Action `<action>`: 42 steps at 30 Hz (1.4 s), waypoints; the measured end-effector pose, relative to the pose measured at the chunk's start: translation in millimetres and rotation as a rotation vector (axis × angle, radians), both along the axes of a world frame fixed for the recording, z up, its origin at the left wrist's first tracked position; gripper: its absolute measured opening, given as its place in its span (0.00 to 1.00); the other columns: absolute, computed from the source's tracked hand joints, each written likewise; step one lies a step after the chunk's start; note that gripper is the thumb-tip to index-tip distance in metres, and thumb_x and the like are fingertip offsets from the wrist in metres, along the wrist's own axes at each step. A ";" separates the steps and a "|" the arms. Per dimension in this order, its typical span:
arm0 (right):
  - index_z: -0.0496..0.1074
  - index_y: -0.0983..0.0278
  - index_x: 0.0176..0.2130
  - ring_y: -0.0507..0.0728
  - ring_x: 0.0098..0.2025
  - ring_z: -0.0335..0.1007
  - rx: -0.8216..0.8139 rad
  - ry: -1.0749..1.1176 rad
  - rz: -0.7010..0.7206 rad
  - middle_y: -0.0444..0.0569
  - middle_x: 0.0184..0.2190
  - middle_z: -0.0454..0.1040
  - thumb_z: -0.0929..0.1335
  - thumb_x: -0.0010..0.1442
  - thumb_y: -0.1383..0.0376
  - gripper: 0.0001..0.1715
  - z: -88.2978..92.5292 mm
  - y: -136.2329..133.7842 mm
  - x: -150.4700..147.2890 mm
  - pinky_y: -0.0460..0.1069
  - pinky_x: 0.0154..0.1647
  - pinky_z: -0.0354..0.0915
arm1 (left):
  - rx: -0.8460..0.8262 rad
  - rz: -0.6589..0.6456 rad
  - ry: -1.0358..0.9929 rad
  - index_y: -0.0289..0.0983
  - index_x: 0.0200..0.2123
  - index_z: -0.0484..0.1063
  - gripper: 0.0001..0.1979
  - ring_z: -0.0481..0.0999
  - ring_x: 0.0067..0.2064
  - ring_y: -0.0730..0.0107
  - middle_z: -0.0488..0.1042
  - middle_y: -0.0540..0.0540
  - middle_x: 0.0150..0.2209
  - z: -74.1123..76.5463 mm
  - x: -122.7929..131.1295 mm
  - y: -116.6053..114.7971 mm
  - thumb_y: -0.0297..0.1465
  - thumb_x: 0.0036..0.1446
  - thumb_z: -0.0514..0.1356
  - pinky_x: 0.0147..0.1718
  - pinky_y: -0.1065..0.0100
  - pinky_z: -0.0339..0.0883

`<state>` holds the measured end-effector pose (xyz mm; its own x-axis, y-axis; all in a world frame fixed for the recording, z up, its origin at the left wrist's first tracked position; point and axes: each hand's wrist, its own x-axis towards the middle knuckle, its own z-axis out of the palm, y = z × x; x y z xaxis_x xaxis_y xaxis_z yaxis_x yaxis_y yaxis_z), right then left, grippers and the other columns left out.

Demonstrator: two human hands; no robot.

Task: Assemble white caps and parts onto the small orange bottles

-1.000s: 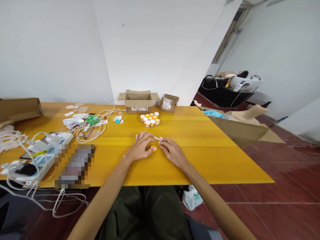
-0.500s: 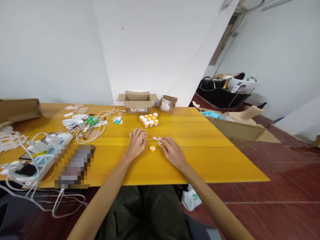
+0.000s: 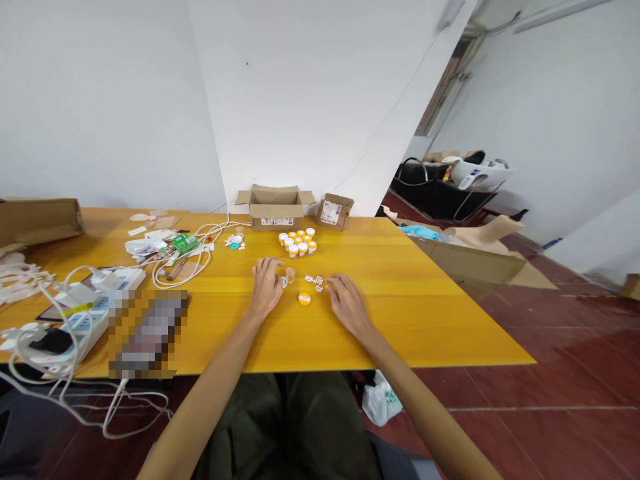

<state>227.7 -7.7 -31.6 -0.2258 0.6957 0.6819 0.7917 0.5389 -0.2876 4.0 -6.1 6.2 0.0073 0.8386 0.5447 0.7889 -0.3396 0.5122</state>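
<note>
No word or number is legible: the white paper labels (image 3: 277, 221) on the open brown cardboard box (image 3: 277, 211) and smaller brown cardboard box (image 3: 338, 211), and green print (image 3: 391, 396) on the white plastic bag (image 3: 381, 404), are too small.

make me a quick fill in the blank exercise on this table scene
1. Between the left hand and the right hand lies a white-and-____ round piece.
2. The small white pieces lie nearer to the ____ hand.
3. The open box behind the cluster of containers is made of ____.
4. The brightly coloured packet left of the containers is ____.
Missing words: orange; right; cardboard; green.
</note>
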 end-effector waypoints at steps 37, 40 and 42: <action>0.74 0.59 0.37 0.61 0.40 0.73 -0.111 -0.443 -0.018 0.56 0.36 0.77 0.64 0.59 0.76 0.15 1.2 32.8 11.2 0.50 0.30 0.67 | -0.049 -0.145 -0.053 0.41 0.41 0.68 0.10 0.76 0.41 0.65 0.77 0.45 0.39 -1.3 -1.7 -1.7 0.26 0.61 0.50 0.43 0.64 0.70; 0.74 0.59 0.39 0.59 0.40 0.73 -0.098 -0.330 -0.102 0.54 0.38 0.77 0.62 0.62 0.75 0.15 2.2 24.7 9.8 0.49 0.32 0.67 | -0.151 -0.277 0.048 0.41 0.46 0.69 0.11 0.77 0.36 0.67 0.77 0.48 0.35 1.9 1.3 -8.6 0.30 0.63 0.51 0.38 0.67 0.69; 0.74 0.59 0.40 0.59 0.41 0.74 -0.058 -0.241 -0.098 0.54 0.39 0.78 0.60 0.66 0.72 0.15 3.9 17.6 6.0 0.50 0.36 0.69 | -0.219 -0.328 0.154 0.42 0.48 0.69 0.12 0.76 0.32 0.66 0.75 0.50 0.29 4.4 3.2 -13.0 0.35 0.63 0.54 0.37 0.67 0.68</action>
<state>233.6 10.0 -27.7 -0.3069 0.7584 0.5750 0.8885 0.4448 -0.1125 7.2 -19.1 10.6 0.3606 0.8740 0.3256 0.7299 -0.4818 0.4849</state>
